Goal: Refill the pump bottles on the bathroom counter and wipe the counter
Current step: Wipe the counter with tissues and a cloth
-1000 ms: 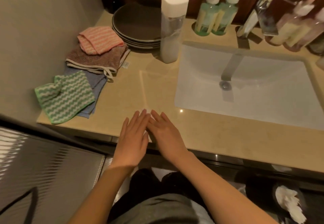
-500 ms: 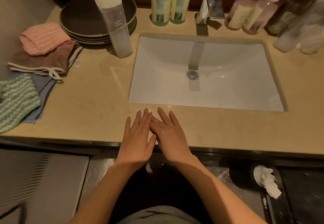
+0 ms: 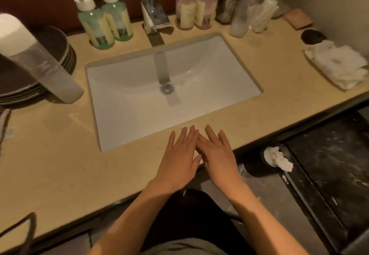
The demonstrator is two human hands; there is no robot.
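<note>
Left hand (image 3: 179, 161) and right hand (image 3: 217, 159) lie flat on the front edge of the counter (image 3: 60, 165), before the sink (image 3: 139, 111), fingers straight, touching each other, grasping nothing. Two green pump bottles (image 3: 95, 25) stand left of the faucet (image 3: 151, 13), two pink pump bottles (image 3: 207, 1) right of it; their yellow labels (image 3: 187, 16) are unreadable. A tall white-capped bottle (image 3: 44, 69) marked "M" stands beside stacked plates (image 3: 12, 87).
</note>
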